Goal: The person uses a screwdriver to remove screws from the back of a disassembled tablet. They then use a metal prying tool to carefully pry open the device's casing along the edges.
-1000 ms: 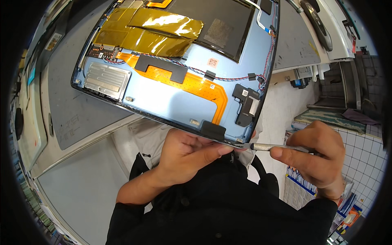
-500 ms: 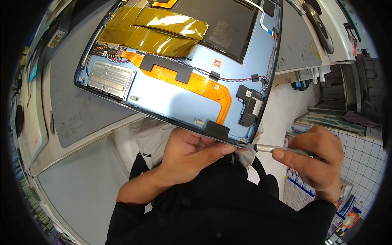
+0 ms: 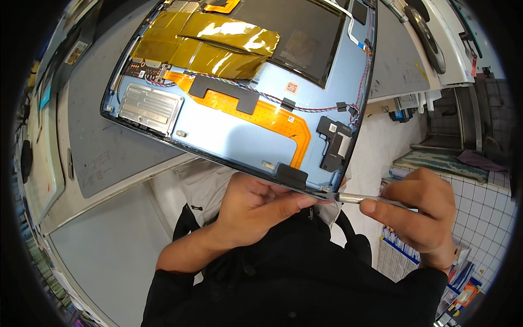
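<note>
An opened tablet [image 3: 229, 139], blue inside with a black rim, lies tilted over the table's near edge. My left hand [image 3: 248, 215] is closed on its near rim, thumb on the edge and fingers underneath. In my right hand [image 3: 422, 210] is a slim metal-handled craft knife [image 3: 350, 198], pinched between thumb and fingers. Its tip touches the rim at the near right corner; the blade is hard to make out. Near that corner are a black speaker module [image 3: 334, 144] and a black tab [image 3: 291, 175]. An orange flat cable [image 3: 272, 121] crosses the inside.
Beneath the tablet, a grey mat [image 3: 90, 147] covers the white table. A dark handheld device [image 3: 425, 38] lies at the far right. Lower right, a white grid panel [image 3: 479, 212] stands beside blue-edged papers [image 3: 400, 250]. A grey panel [image 3: 120, 256] is at lower left.
The knife and my right hand have shifted slightly left, bringing the handle closer to the tablet's corner. The tablet has moved very slightly right; my left hand keeps its hold.
</note>
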Available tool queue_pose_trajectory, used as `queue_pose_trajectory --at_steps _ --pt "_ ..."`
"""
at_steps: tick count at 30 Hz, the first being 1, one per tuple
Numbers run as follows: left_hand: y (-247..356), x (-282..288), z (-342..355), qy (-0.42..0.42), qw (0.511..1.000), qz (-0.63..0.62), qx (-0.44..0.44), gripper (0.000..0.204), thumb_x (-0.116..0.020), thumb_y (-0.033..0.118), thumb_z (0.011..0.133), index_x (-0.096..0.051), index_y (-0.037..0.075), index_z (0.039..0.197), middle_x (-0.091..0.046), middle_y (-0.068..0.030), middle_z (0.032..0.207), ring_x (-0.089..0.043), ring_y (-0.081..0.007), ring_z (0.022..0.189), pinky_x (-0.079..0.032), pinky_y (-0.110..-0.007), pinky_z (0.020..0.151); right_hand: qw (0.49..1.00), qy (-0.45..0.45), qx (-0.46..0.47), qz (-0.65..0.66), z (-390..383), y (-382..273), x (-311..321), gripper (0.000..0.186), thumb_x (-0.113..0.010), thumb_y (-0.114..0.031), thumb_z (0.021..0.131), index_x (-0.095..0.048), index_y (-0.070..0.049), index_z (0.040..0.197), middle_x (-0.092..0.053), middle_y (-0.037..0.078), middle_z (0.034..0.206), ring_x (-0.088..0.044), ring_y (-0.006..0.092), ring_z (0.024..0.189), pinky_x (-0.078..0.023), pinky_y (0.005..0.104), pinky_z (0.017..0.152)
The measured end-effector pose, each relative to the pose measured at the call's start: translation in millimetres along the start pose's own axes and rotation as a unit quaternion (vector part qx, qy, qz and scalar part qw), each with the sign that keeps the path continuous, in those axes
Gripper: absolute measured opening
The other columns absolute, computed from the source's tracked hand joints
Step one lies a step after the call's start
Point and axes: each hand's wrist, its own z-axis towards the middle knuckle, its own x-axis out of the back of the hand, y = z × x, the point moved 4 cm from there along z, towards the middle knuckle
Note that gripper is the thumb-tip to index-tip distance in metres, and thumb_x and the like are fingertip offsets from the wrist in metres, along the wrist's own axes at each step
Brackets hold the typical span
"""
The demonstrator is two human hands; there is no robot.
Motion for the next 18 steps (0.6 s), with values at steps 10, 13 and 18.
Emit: queue_pose_trajectory --at_steps 10,13,18 --pt "-0.3 2.2 -2.5 0.001 1.0 0.016 0.004 0.022 -0.05 -0.007 0.079 -0.051 -0.008 0.101 -0.058 -0.0151 0.1 -0.055 -0.0174 0.093 -0.043 -0.027 0.081 1.0 0.007 0.004 -0.008 1.9 -4.0 -3.5 0.032 -0.069 -0.011 0.056 -0.066 -0.014 0.087 -0.049 0.0 0.069 -0.043 0.0097 0.049 -0.034 0.0205 0.039" --pt "1.8 2.8 -1.9 0.003 0.999 0.035 0.012 0.022 -0.049 -0.007 0.079 -0.051 -0.008 0.101 -0.057 -0.0152 0.1 -0.055 -0.0181 0.094 -0.043 -0.027 0.082 1.0 -0.002 0.0 -0.019 6.7 -4.9 -3.1 0.032 -0.069 -0.011 0.055 -0.066 -0.014 0.087 -0.049 0.0 0.068 -0.043 0.0092 0.049 -0.033 0.0206 0.038" --pt "3.3 1.9 -0.4 0.017 0.999 0.048 0.017 0.02 -0.049 -0.006 0.079 -0.051 -0.008 0.099 -0.057 -0.0165 0.1 -0.055 -0.0213 0.095 -0.044 -0.028 0.08 0.998 -0.021 0.003 -0.052 3.9 -4.3 4.5 0.033 -0.068 -0.011 0.055 -0.066 -0.015 0.087 -0.049 0.0 0.068 -0.043 0.0091 0.048 -0.033 0.0207 0.037"
